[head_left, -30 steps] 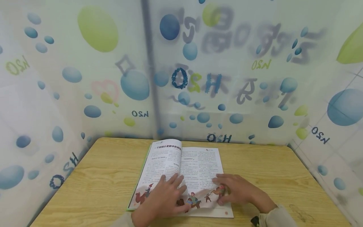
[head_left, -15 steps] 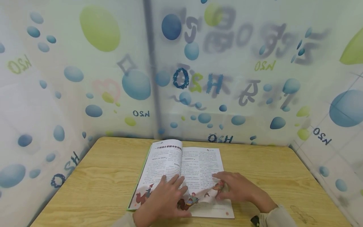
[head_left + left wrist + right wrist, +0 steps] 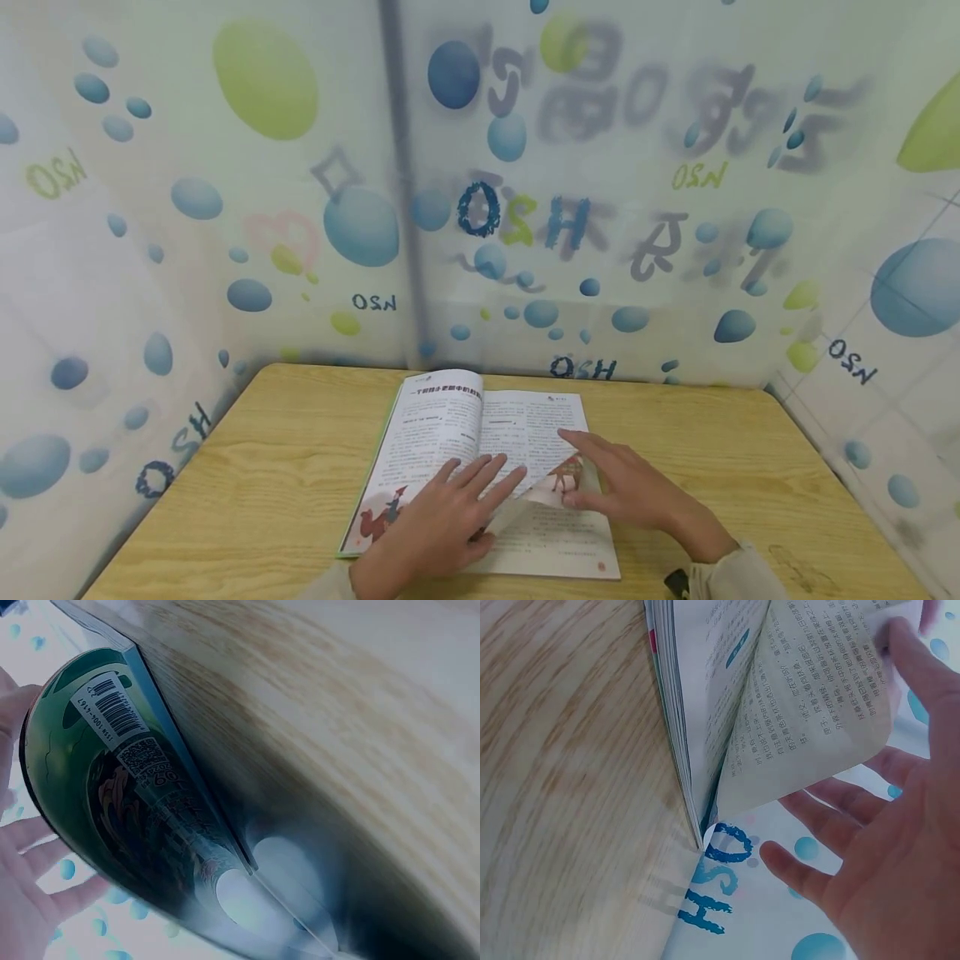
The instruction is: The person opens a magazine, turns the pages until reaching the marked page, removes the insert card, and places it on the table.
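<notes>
Magazine (image 3: 442,425) lay spread at its middle pages on the wood-grain counter (image 3: 712,433), lower centre of the head frame, print facing away from the head camera.

Left hand (image 3: 442,517): palm down over the lower middle of the magazine, fingers extended and fanned out, fingertips on or just above the print around the centre fold (contact not clear for each finger). No grip on anything. In the left wrist view its fingers showed along the left edge of the frame, beyond the bowed green cover (image 3: 67,750); the barcode label (image 3: 112,712) was on that cover, upper left.

Right hand (image 3: 637,492): lower right of centre in the head frame, partly closed, with a page (image 3: 825,705) pinched near its outer edge. Right wrist view put the thumb on the printed face at upper right, the other fingers behind the sheet, spread loosely. The page's lower corner was curled up and over, off the sheet beneath, with part of a drawing showing on the flap.

Cream sleeves (image 3: 731,575) at the bottom edge; wall sheeting (image 3: 480,333) with blue and green drops behind the counter.
</notes>
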Demonstrator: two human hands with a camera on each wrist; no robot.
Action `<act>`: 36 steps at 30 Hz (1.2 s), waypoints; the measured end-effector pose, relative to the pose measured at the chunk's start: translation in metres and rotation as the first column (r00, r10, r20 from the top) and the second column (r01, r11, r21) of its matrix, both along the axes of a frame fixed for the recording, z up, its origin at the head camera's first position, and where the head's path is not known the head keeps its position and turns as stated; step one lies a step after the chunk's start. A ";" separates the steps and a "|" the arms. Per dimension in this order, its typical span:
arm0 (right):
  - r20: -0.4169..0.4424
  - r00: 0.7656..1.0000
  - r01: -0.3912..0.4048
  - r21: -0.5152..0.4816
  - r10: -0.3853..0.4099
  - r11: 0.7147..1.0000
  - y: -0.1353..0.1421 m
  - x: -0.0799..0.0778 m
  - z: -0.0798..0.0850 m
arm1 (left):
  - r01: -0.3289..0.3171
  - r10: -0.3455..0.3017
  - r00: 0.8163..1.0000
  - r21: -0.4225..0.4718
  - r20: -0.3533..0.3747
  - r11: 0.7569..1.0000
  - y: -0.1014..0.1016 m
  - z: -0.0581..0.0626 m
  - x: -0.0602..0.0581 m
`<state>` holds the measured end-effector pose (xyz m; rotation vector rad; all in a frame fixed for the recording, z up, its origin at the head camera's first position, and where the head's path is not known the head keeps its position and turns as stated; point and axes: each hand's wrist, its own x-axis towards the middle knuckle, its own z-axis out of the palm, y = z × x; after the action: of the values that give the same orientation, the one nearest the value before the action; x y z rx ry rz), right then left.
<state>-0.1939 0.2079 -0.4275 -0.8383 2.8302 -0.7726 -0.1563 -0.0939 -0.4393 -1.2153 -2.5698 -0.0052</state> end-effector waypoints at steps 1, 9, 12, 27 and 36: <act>0.008 1.000 0.008 -0.003 -0.008 1.000 0.000 0.000 0.001 | 0.017 -0.017 1.000 0.003 -0.011 1.000 0.000 0.001 0.000; 0.023 0.999 0.027 -0.019 -0.027 0.999 -0.002 0.001 0.003 | 0.125 -0.127 0.986 -0.017 -0.108 0.992 0.002 0.001 0.001; 0.024 1.000 0.020 -0.039 -0.019 0.999 -0.003 0.001 0.003 | 0.154 -0.158 0.979 -0.043 -0.127 0.987 0.003 0.001 0.002; -0.041 0.998 0.038 -0.046 -0.040 0.998 0.002 0.000 0.001 | 0.138 -0.172 0.968 -0.187 -0.182 0.973 0.002 0.003 0.003; 0.080 0.997 0.008 0.075 -0.014 0.997 0.011 0.000 -0.004 | 0.071 -0.107 0.980 -0.205 -0.170 0.976 0.000 0.003 0.002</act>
<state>-0.1943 0.2188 -0.4314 -0.7639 2.7763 -0.6806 -0.1538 -0.0942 -0.4368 -1.3340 -2.4015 0.3345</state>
